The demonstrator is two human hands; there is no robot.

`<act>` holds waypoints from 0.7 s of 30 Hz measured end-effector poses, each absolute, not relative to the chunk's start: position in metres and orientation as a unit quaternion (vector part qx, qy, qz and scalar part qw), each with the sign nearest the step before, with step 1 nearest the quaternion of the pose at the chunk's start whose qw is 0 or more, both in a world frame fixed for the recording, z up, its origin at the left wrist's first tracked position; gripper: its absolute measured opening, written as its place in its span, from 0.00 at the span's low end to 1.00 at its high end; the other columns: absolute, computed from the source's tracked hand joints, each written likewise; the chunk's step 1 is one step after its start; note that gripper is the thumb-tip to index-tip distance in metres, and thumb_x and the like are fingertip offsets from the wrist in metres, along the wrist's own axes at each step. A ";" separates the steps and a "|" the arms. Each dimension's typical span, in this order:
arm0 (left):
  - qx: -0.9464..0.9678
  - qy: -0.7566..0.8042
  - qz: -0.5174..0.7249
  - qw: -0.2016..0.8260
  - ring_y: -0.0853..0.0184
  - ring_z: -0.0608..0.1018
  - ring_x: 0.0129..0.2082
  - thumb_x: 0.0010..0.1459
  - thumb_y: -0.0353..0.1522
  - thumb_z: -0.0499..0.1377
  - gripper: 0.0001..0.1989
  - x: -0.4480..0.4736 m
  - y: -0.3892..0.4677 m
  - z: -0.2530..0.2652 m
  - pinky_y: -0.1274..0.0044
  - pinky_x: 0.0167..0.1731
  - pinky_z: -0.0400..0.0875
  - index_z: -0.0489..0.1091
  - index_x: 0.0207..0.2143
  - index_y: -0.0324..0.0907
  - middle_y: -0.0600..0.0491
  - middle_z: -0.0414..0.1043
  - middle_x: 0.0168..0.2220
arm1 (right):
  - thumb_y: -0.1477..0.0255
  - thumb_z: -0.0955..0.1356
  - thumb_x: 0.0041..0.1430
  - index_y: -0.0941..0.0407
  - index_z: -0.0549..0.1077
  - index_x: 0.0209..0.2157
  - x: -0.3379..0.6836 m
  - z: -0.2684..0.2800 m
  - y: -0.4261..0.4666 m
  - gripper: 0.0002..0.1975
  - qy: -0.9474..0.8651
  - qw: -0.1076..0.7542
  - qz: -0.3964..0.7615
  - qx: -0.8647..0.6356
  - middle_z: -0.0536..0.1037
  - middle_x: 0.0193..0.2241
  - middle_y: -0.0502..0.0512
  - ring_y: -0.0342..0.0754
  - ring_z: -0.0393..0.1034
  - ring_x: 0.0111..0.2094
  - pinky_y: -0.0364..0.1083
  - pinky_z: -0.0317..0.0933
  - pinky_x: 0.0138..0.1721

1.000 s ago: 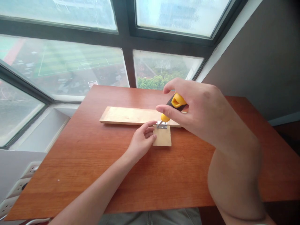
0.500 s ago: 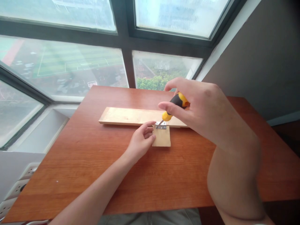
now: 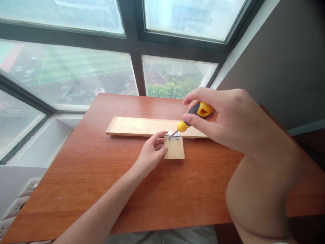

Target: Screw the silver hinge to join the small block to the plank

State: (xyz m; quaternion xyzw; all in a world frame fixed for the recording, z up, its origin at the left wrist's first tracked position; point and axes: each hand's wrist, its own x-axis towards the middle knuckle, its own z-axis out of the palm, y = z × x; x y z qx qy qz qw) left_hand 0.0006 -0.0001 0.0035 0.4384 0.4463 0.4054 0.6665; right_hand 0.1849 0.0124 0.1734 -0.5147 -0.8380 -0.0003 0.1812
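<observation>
A small square wooden block is joined by a metal hinge to the near edge of a long wooden board. My left hand grips the block's left side, thumb on top and fingers curled at its edge. In my right hand is a screwdriver with a yellow and black handle, held between thumb and fingers. Its shaft slants down to the left, and the tip rests at the hinge's left part. My right hand covers the right end of the board.
All this lies on a reddish-brown wooden table. Windows with dark frames stand beyond the far edge, and a grey wall is at the right. White sockets line the wall at lower left.
My right hand has shifted to the right and turned, so the screwdriver's handle leans further right with its tip still at the hinge. My left hand keeps its grip on the block.
</observation>
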 end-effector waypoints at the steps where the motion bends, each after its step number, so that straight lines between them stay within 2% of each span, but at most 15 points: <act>1: 0.439 0.447 0.406 0.666 0.65 0.77 0.41 0.50 0.27 0.62 0.27 0.001 0.000 0.004 0.79 0.36 0.71 0.64 0.55 0.40 0.48 0.74 0.42 | 0.63 0.66 0.60 0.51 0.73 0.42 0.185 0.174 0.012 0.11 -0.838 0.180 -0.001 -0.515 0.78 0.30 0.45 0.45 0.69 0.29 0.45 0.57 0.31; 11: 0.441 0.447 0.406 0.664 0.64 0.77 0.43 0.51 0.27 0.61 0.25 0.002 0.000 0.007 0.78 0.37 0.71 0.65 0.54 0.39 0.47 0.74 0.43 | 0.63 0.66 0.60 0.51 0.75 0.40 0.185 0.175 0.010 0.10 -0.838 0.177 -0.025 -0.515 0.77 0.27 0.45 0.43 0.68 0.26 0.44 0.55 0.28; 17: 0.446 0.443 0.406 0.663 0.64 0.77 0.43 0.51 0.27 0.61 0.25 0.002 -0.001 0.005 0.78 0.38 0.71 0.65 0.53 0.39 0.47 0.74 0.44 | 0.57 0.64 0.61 0.52 0.74 0.36 0.178 0.170 0.015 0.14 -0.813 0.176 -0.058 -0.552 0.74 0.23 0.47 0.44 0.64 0.23 0.45 0.53 0.26; 19: 0.447 0.443 0.406 0.663 0.64 0.77 0.43 0.51 0.27 0.61 0.25 0.001 -0.001 0.004 0.78 0.37 0.71 0.65 0.54 0.39 0.47 0.74 0.44 | 0.58 0.65 0.61 0.53 0.72 0.38 0.175 0.170 0.014 0.14 -0.812 0.184 -0.045 -0.553 0.75 0.26 0.48 0.45 0.66 0.25 0.46 0.55 0.28; 21: 0.449 0.443 0.407 0.661 0.65 0.77 0.42 0.51 0.27 0.61 0.25 0.001 0.000 0.002 0.78 0.36 0.71 0.65 0.54 0.39 0.47 0.75 0.44 | 0.63 0.66 0.60 0.54 0.70 0.42 0.173 0.169 0.012 0.11 -0.826 0.191 -0.010 -0.529 0.77 0.32 0.50 0.46 0.69 0.30 0.46 0.58 0.31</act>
